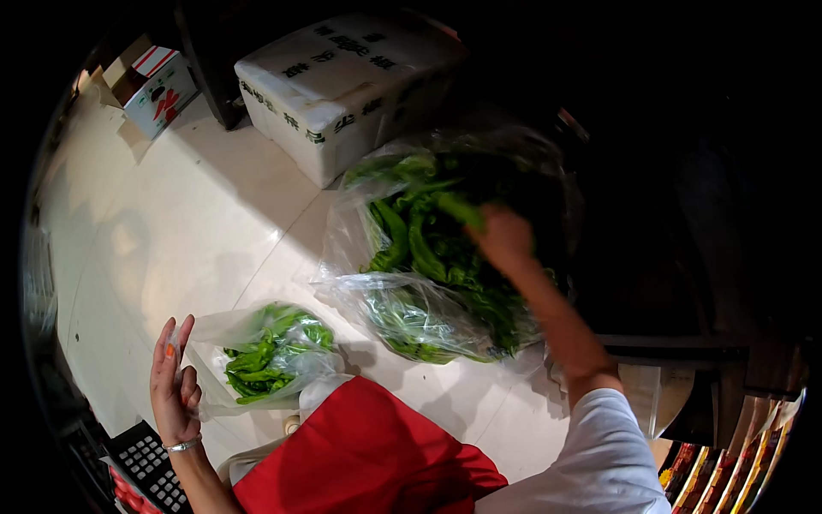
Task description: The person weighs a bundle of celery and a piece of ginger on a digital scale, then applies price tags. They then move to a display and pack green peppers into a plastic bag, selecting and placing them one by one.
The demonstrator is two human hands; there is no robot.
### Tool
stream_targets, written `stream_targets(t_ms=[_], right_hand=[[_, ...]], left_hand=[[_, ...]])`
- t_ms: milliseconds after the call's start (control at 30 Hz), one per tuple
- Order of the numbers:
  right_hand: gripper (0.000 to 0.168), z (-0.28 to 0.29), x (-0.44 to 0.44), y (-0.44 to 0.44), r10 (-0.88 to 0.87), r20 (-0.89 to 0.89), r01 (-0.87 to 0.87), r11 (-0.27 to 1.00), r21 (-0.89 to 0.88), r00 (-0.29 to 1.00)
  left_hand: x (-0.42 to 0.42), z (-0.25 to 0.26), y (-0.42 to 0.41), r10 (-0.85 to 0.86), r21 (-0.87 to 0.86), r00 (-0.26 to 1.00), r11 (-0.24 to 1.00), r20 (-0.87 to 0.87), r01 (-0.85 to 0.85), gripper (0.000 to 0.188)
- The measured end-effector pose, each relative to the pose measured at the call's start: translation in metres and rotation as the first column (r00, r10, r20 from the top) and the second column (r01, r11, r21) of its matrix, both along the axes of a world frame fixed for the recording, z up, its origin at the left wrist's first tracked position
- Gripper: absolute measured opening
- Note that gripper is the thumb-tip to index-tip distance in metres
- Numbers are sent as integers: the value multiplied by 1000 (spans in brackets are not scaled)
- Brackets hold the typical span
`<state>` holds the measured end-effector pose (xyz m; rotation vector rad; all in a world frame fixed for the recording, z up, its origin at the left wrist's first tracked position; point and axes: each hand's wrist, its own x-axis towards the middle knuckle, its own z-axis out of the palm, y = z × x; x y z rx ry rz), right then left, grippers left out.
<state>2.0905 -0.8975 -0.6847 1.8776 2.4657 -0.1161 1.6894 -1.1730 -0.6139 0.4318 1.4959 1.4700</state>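
My left hand (174,379) holds the rim of a small clear plastic bag (212,331), with two fingers raised. Inside that bag, long green peppers (257,363) lie in a heap near my feet. My right hand (507,238), blurred, grips a green pepper (459,211) over a much larger clear plastic bag (350,238). Its mouth is spread wide, and many green peppers (420,247) fill it. Deep shadow hides the right side of the large bag, and my right fingers are hard to make out.
Beyond the large bag stands a white foam box (289,122) bearing writing. A cardboard carton (160,96) with printed peppers sits on the tiled floor (173,212) at upper left. A black crate (144,459) is at lower left; packaged goods (725,475) line the lower right.
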Motion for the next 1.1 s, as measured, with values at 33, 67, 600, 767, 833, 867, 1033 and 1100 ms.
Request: stream_targets(t_ms=[33, 67, 600, 767, 833, 867, 1033, 1100], right_hand=[[47, -11, -17, -17, 126, 55, -126, 992, -7, 991], [48, -27, -27, -26, 161, 74, -154, 984, -94, 984], [59, 10, -210, -146, 178, -982, -956, 294, -9, 64], [72, -128, -329, -195, 239, -904, -929, 206, -309, 354], [79, -154, -375, -239, 489, -661, -821, 372, -433, 569], [81, -138, -388, -259, 380, -698, -782, 441, -440, 607], [68, -92, -341, -228, 247, -936, -933, 319, -166, 251], [29, -35, -245, -158, -215, -967, -987, 49, -150, 136]], left_hand=[[3, 0, 2, 14, -3, 1000, 1000, 9, -14, 52], [9, 0, 9, 18, 3, 999, 1000, 30, -18, 50], [-1, 16, -7, -33, 89, 981, 996, 189, 17, 45], [14, 27, -3, -33, 111, 996, 994, 87, 23, 50], [21, 28, -6, -57, 107, 998, 992, -33, 60, 52], [17, 25, -13, -47, 74, 993, 996, -106, 55, 52], [13, 21, -12, -1, -8, 977, 1000, -214, -1, 52], [-1, 21, -21, 18, -3, 979, 1000, -202, -19, 51]])
